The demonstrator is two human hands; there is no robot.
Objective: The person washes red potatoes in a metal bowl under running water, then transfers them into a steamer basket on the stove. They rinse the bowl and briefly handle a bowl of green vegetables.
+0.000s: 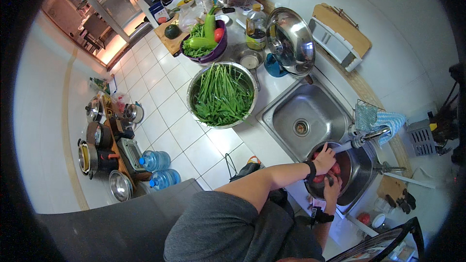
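My left hand (324, 159) is in the mouth of a metal pot (348, 180), beside the water stream (342, 147) from the faucet (373, 134). Just below it, my right hand (332, 188) curls around a dark, rounded vegetable, partly hidden by the fingers. Several red-skinned vegetables (335, 168) lie in the pot under and between both hands; their exact kind is unclear. The pot sits in the nearer basin of a double stainless-steel sink (364, 185). What the left fingers touch is hidden.
The other basin (291, 111) lies beside the pot. A steel bowl of leafy greens (188, 96) stands at the counter's edge. Beyond are a purple basket (222, 45) of vegetables, a leaning pot lid (291, 40) and an oil bottle (256, 25). Water jugs (160, 161) stand on the floor.
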